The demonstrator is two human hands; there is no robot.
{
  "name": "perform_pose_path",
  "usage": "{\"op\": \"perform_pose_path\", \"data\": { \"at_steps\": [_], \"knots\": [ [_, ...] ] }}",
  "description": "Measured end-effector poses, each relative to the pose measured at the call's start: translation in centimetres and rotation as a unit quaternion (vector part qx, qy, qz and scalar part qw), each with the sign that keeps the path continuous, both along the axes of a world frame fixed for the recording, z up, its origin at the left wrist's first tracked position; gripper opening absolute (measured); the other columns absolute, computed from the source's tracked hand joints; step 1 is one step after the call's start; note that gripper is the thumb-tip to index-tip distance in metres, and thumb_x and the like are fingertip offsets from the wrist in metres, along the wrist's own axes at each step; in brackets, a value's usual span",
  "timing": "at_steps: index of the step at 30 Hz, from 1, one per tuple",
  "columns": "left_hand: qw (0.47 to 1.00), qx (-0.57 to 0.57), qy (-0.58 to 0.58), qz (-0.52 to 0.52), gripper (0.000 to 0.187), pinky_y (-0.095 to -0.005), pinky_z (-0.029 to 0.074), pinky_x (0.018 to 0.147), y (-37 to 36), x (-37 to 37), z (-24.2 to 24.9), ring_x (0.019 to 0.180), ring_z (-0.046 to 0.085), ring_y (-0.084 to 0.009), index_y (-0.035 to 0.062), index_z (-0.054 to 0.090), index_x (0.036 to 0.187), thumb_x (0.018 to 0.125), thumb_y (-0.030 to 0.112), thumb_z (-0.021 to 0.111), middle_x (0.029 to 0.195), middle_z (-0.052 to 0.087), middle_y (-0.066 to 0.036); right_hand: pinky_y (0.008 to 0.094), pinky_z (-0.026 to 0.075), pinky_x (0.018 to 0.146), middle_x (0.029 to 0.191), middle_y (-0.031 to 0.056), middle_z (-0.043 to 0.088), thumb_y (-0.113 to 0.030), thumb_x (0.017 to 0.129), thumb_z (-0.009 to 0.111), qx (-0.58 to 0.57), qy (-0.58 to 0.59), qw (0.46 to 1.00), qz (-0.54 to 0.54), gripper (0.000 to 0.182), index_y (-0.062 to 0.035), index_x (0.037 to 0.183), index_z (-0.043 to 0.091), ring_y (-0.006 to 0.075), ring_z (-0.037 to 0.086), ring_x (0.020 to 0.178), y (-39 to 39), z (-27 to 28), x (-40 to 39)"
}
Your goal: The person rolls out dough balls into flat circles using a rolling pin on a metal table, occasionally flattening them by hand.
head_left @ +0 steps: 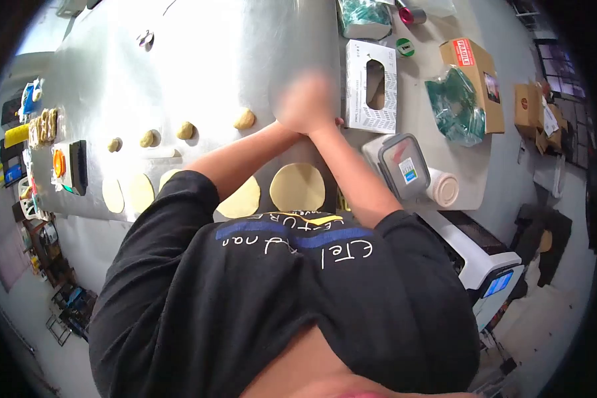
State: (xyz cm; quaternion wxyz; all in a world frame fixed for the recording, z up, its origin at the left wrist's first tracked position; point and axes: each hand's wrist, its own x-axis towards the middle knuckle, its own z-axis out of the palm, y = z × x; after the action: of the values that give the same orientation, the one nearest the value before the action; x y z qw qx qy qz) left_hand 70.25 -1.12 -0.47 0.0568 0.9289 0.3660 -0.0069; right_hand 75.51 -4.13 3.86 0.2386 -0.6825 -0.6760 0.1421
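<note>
My left hand (292, 111) and my right hand (318, 103) are brought together over the metal tabletop (212, 60). Both are blurred, so I cannot see how the fingers lie or whether anything is between the palms. Just left of them sits a dough ball (244, 119), the nearest in a row with another dough ball (185, 130) and smaller lumps (147, 138). Closer to my body, a flat dough round (297, 188) lies below my wrists. More flattened rounds (241, 199) continue to the left, one partly covered by my left sleeve.
On the right stand a white tissue-type box (353, 86), a lidded plastic container (404, 169), a white cup (444, 190) and a cardboard box (487, 99) beside green plastic wrap (454, 106). At the left edge are a black box (77, 166) and an orange round item (59, 162).
</note>
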Motion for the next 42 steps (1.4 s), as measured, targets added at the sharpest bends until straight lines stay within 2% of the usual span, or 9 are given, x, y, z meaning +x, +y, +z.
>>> {"op": "perform_pose_path", "data": {
  "at_steps": [8, 13, 17, 20, 22, 25, 29, 34, 42],
  "knots": [
    [0.999, -0.039, -0.022, -0.01, 0.064, -0.0408, 0.032, 0.104, 0.2, 0.0, -0.3, 0.13, 0.039, -0.0297, 0.0069, 0.043, 0.136, 0.086, 0.047, 0.053, 0.139, 0.044, -0.015, 0.0476, 0.035, 0.095, 0.091, 0.0068, 0.059, -0.018, 0.068, 0.057, 0.014, 0.035, 0.999, -0.003, 0.015, -0.0199, 0.061, 0.071, 0.0333, 0.051, 0.103, 0.2, -0.1, -0.2],
    [0.985, -0.157, -0.069, -0.02, 0.064, -0.0401, 0.037, 0.101, 0.6, -0.8, 1.3, 0.127, 0.043, -0.0295, 0.0066, 0.045, 0.135, 0.085, 0.046, 0.056, 0.136, 0.047, -0.016, 0.0499, 0.037, 0.093, 0.093, 0.0089, 0.058, -0.019, 0.073, 0.056, 0.129, -0.014, 0.991, 0.04, 0.02, -0.0202, 0.088, 0.07, 0.0331, 0.052, 0.1, 0.4, -0.2, 1.1],
    [0.836, -0.467, -0.265, 0.111, 0.064, -0.0395, 0.041, 0.099, 3.6, -8.4, 5.4, 0.125, 0.046, -0.0293, 0.0064, 0.046, 0.134, 0.085, 0.045, 0.058, 0.134, 0.05, -0.016, 0.0466, 0.04, 0.091, 0.1, 0.0134, 0.057, -0.018, 0.076, 0.058, 0.124, 0.112, 0.985, -0.048, 0.033, -0.0173, 0.109, 0.058, 0.0348, 0.052, 0.1, 0.3, 2.5, -0.4],
    [0.946, -0.19, -0.211, 0.155, 0.055, -0.0388, 0.045, 0.097, 5.2, -18.3, 7.1, 0.116, 0.054, -0.0275, 0.0097, 0.051, 0.131, 0.084, 0.035, 0.065, 0.127, 0.055, -0.018, 0.0431, 0.044, 0.088, 0.109, 0.013, 0.053, -0.015, 0.073, 0.062, 0.088, 0.108, 0.989, 0.042, 0.041, -0.014, 0.113, 0.055, 0.0334, 0.051, 0.104, -0.7, 2.7, -4.8],
    [0.952, -0.168, -0.07, 0.248, 0.054, -0.04, 0.045, 0.096, 4.5, -23.5, 9.2, 0.116, 0.054, -0.031, 0.0175, 0.055, 0.128, 0.08, 0.04, 0.067, 0.129, 0.053, -0.016, 0.0433, 0.044, 0.092, 0.115, 0.0115, 0.05, -0.016, 0.071, 0.066, -0.002, 0.002, 0.999, 0.044, 0.044, -0.0172, 0.114, 0.055, 0.0351, 0.049, 0.108, -2.1, 3.2, -8.9],
    [0.952, -0.183, 0.136, 0.204, 0.053, -0.0409, 0.046, 0.095, 3.5, -27.7, 7.1, 0.116, 0.052, -0.0348, 0.0258, 0.057, 0.124, 0.075, 0.04, 0.072, 0.13, 0.049, -0.016, 0.044, 0.045, 0.092, 0.117, 0.0109, 0.049, -0.016, 0.069, 0.07, -0.074, -0.059, 0.995, 0.012, 0.043, -0.0197, 0.11, 0.057, 0.0362, 0.048, 0.108, -2.1, 2.0, -12.0],
    [0.949, -0.239, 0.016, 0.205, 0.053, -0.0406, 0.046, 0.096, 2.3, -30.0, 6.6, 0.114, 0.052, -0.0345, 0.0245, 0.059, 0.118, 0.068, 0.03, 0.076, 0.124, 0.048, -0.016, 0.0437, 0.049, 0.087, 0.112, 0.0115, 0.05, -0.011, 0.078, 0.064, -0.132, -0.054, 0.99, -0.011, 0.023, -0.0172, 0.1, 0.06, 0.0332, 0.051, 0.104, -0.7, 0.2, -13.0],
    [0.924, -0.26, -0.144, 0.242, 0.047, -0.0406, 0.048, 0.092, 4.2, -31.1, 7.2, 0.109, 0.055, -0.0341, 0.0234, 0.061, 0.115, 0.07, 0.022, 0.074, 0.121, 0.05, -0.016, 0.0433, 0.05, 0.086, 0.11, 0.0097, 0.05, -0.01, 0.074, 0.066, -0.136, -0.042, 0.989, -0.042, 0.027, -0.0181, 0.099, 0.06, 0.033, 0.051, 0.103, 0.0, 2.6, -14.6],
    [0.971, -0.143, -0.111, 0.157, 0.058, -0.0407, 0.044, 0.097, 5.8, -32.1, 6.1, 0.113, 0.051, -0.0344, 0.0226, 0.052, 0.13, 0.075, 0.025, 0.07, 0.121, 0.052, -0.018, 0.0453, 0.043, 0.092, 0.115, 0.0125, 0.048, -0.016, 0.073, 0.067, -0.146, -0.114, 0.979, -0.089, 0.04, -0.0189, 0.112, 0.055, 0.0345, 0.046, 0.11, 1.9, 2.7, -18.6]
  ]
}}
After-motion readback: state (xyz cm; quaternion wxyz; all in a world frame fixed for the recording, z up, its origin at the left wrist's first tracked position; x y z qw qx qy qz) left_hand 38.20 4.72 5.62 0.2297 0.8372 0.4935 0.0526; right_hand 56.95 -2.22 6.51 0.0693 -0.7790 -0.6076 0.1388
